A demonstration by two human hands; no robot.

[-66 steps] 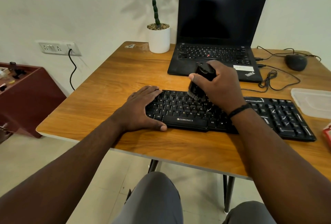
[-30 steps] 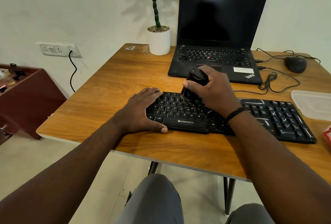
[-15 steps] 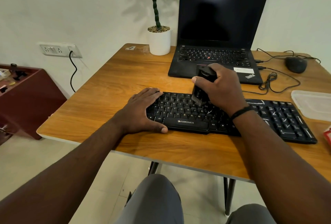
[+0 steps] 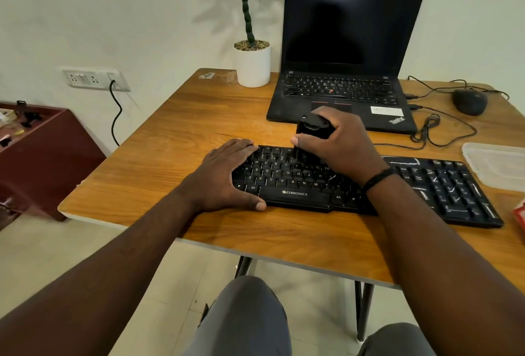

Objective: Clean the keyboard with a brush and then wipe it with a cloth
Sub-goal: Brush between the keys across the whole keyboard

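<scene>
Curled fingers and thumb of the right hand (image 4: pixel 338 143) make a firm grip round a black brush (image 4: pixel 309 132), holding it upright with its lower end down on the upper key rows of the black keyboard (image 4: pixel 298 182). Flat and relaxed, the left hand (image 4: pixel 227 176) presses on the keyboard's left end, thumb along the front edge. That keyboard lies across the near part of the wooden desk (image 4: pixel 176 142). Behind it stands an open laptop (image 4: pixel 349 51) with a dark screen, a potted plant (image 4: pixel 251 51) just to its left, a mouse (image 4: pixel 468 101) to its right and a clear plastic container (image 4: pixel 500 163) at the right edge.
</scene>
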